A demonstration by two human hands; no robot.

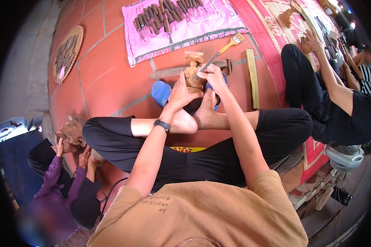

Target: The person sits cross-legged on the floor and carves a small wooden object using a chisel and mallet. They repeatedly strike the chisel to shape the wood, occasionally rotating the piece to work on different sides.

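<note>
Red-orange floor tiles [107, 66] are spreading beneath the seated person, with a pink printed cloth [141, 50] lying on the far side under dark-handled tools [167, 24]. Both forearms are reaching in from the near side and converging in the middle. The left hand [181, 94] is angling inward, fingers and thumb spreading around the near left of a rounded, light-brown carved wooden piece [191, 74], which is standing beyond the bare feet. The right hand [213, 77] is bending at the wrist and pinching a slim grey tool [210, 61] over the carving's right side. Fingers are hiding the tool's near tip and the carving's lower parts. Its far end is meeting a yellow-handled flat brush [226, 48]; whether they are joining is hard to make out.
</note>
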